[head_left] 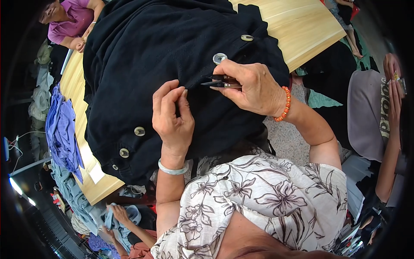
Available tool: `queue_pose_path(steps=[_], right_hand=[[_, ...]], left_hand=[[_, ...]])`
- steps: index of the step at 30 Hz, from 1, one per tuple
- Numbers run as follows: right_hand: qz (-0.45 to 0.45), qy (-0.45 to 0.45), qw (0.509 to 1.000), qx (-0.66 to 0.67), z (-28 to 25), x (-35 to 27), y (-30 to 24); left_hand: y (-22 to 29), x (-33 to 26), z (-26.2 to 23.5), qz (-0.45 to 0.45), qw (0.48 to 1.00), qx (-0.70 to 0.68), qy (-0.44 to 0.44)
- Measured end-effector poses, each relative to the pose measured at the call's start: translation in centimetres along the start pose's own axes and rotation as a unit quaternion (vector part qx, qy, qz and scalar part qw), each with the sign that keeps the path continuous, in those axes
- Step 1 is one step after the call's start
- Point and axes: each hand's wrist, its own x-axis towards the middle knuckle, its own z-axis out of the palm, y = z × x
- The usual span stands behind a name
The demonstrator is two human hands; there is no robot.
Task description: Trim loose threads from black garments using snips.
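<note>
A black knit cardigan (142, 69) with large buttons lies spread over the table before me. In my right hand (254, 88) is a pair of thread snips (221, 82), its dark blades pointing left, close above the knit. My left hand (173, 114) is closed in a pinch on the cardigan, just left of the blade tips. Whether a loose thread is also between those fingers is too small to tell. One grey button (219, 58) sits beside my right fingertips, and another button (246, 38) lies farther off. A brown-and-cream button (139, 131) shows left of my left wrist.
The pale wooden table (302, 26) shows past the cardigan at the right. Purple-blue cloth (62, 125) hangs at its left edge. A person in a purple shirt (79, 19) is at the far left. Other people's hands handle blue cloth (114, 216) at lower left and grey cloth (364, 112) at right.
</note>
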Motion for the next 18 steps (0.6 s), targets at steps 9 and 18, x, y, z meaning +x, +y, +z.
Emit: queue_pose_path(steps=[9,18], right_hand=[[-0.012,-0.053,0.998,-0.021,0.4,0.6,-1.9],[-0.021,-0.128,0.977,-0.17,1.0,1.6,-3.2]], left_hand=[[-0.3,-0.3,-0.5,-0.082,0.993,-0.081,-0.01],[-0.2,-0.5,-0.2,-0.043,0.998,-0.049,-0.013]])
